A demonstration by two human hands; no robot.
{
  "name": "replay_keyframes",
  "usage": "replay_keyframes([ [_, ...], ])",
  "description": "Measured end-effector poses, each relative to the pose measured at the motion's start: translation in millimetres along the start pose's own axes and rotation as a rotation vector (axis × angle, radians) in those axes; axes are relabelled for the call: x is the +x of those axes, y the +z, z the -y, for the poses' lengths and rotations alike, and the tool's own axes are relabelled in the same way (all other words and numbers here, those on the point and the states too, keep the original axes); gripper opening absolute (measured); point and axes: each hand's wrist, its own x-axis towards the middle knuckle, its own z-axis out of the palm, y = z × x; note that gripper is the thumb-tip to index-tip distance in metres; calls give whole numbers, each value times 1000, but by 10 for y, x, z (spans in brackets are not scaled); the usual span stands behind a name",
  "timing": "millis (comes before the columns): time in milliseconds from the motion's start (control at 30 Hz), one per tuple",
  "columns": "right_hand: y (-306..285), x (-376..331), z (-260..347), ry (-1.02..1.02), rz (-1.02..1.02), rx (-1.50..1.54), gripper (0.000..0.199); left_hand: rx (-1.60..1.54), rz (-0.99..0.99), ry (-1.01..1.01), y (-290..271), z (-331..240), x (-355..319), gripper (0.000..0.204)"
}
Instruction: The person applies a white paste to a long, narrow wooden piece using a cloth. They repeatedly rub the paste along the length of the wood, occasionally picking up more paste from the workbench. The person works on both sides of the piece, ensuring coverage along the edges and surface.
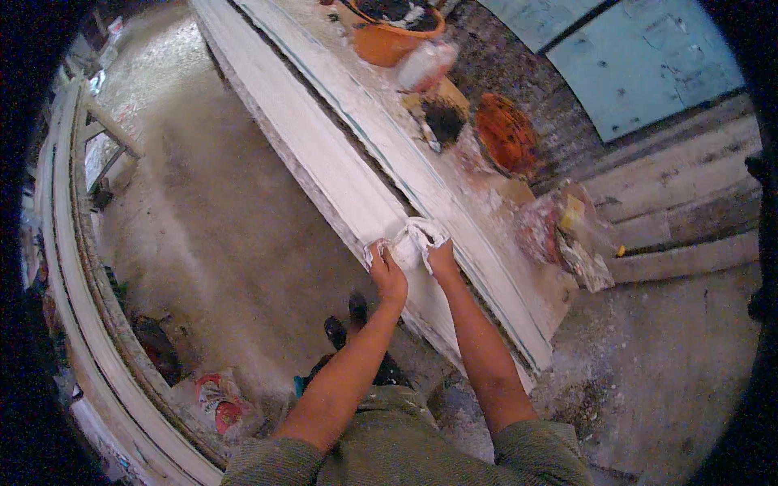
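My left hand [389, 279] is closed on one end of a white, crumpled, cloth-like piece [423, 230]. The other end is gripped by my right hand [441, 259], so the piece spans the short gap between them. Its material is not plain; it looks soft and coated in white. Both hands are over a long white strip [332, 154] with a smooth, plaster-like face, which runs diagonally from far left to near right. Alongside it, past a dark lengthwise gap, lies a second, narrower white strip [405, 170].
Beyond the strips are an orange tub [385, 44], a tilted orange basin [504, 134], a white-and-red bag [427, 65] and a clear plastic bag [579, 227]. Light-blue panels [648, 69] stand at far right. Another long bench [69, 267] curves along the left. Dusty floor [219, 211] lies between.
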Motion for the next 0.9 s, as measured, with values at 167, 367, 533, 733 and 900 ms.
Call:
replay_keyframes([
  [167, -592, -837, -183, 44, 0, 42, 24, 46, -12, 27, 208, 305, -1067, 20],
  [367, -1210, -1930, -541, 127, -36, 65, 25, -57, 63, -86, 348, 517, -2292, 21],
  [533, -1712, -2670, -926, -38, -76, -77, 25, -86, 30, -63, 518, 590, -3266, 21],
  [733, -2355, -3550, -1245, -79, -119, -43, 24, -25, 64, -62, 734, 790, -4344, 22],
  [900, -2789, -4205, -1387, -31, -169, -150, 26, -23, 143, -55, 822, 836, -4962, 24],
])
